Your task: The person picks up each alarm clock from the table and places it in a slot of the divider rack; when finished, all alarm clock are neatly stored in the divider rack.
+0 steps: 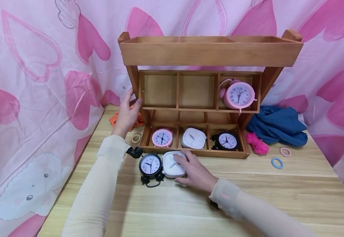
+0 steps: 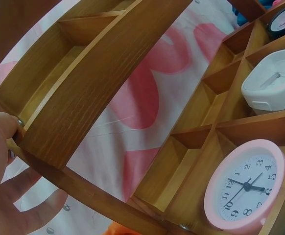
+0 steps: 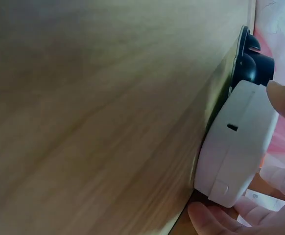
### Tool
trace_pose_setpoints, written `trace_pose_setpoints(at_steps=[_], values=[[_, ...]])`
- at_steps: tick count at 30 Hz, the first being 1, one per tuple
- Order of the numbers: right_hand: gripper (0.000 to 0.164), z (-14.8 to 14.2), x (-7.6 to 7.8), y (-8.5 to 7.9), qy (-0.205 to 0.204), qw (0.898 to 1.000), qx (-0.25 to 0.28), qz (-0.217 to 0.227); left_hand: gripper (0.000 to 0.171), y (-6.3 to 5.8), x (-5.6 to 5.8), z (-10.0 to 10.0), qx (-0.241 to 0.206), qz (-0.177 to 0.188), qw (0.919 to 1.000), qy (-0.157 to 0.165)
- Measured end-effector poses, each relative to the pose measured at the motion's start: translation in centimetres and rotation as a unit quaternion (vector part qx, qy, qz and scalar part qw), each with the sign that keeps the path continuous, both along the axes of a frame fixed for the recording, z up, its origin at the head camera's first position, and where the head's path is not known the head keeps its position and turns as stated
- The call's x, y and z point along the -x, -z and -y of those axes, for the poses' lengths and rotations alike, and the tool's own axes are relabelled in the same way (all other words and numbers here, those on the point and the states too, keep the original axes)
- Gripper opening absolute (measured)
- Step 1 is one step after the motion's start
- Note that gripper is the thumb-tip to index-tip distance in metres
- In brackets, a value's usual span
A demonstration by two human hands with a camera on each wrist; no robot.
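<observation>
In the head view my left hand [image 1: 127, 115] grips the left side of the wooden rack [image 1: 210, 54], its thumb near the middle tier's edge. My right hand [image 1: 197, 169] reaches over a white alarm clock [image 1: 172, 166] lying face up on the table, fingers spread over its face and right edge. Against that clock's left side lies a black twin-bell alarm clock [image 1: 150, 166], bells toward me. The bottom tier holds a pink clock [image 1: 162, 138], another white clock [image 1: 194, 138] and a black clock [image 1: 226, 141]. A pink twin-bell clock [image 1: 239, 94] sits in the middle tier's right compartment.
To the rack's right lie a blue cloth [image 1: 278, 126], pink yarn [image 1: 259, 144], a blue ring [image 1: 277, 163] and a pink ring [image 1: 285, 151]. An orange cloth [image 1: 136, 121] and a beige ring [image 1: 136, 138] lie at its left. A heart-patterned curtain [image 1: 71, 39] hangs behind.
</observation>
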State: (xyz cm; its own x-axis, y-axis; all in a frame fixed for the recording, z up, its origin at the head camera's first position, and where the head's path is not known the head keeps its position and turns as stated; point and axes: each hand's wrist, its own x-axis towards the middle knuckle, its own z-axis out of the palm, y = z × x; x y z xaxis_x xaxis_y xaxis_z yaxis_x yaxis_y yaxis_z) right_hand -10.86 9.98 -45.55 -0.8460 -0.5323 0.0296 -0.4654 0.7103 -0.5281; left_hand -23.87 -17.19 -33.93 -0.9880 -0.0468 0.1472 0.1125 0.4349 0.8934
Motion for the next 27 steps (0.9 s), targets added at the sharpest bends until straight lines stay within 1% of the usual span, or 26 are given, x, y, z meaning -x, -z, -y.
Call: trace_pose_setpoints(at_steps=[3,8,11,17,20,24,27], values=[[0.087,0.3,0.3,0.0,0.003,1.0,-0.009,-0.004,0.059,0.0,0.0,0.0,0.0,-0.002,1.0,0.001],[0.091,0.6,0.5,-0.3,-0.004,1.0,-0.007,0.005,0.06,0.0,0.0,0.0,-0.003,0.001,1.0,0.002],[0.089,0.7,0.5,-0.5,-0.012,1.0,-0.01,0.017,0.06,0.0,0.0,0.0,-0.003,0.005,1.0,-0.001],[0.086,0.8,0.5,-0.5,-0.031,0.998,-0.034,0.043,0.061,0.0,0.0,0.0,-0.001,0.009,1.0,-0.002],[0.084,0.7,0.5,-0.4,-0.039,0.998,-0.032,0.027,0.061,0.1,0.0,0.0,-0.001,0.009,1.0,-0.003],[0.083,0.3,0.5,-0.3,-0.041,0.999,-0.023,-0.01,0.061,0.2,0.0,0.1,-0.003,0.008,1.0,-0.003],[0.082,-0.1,0.4,-1.1,-0.033,0.999,-0.014,-0.032,0.06,0.2,0.1,0.1,-0.003,0.006,1.0,-0.002]])
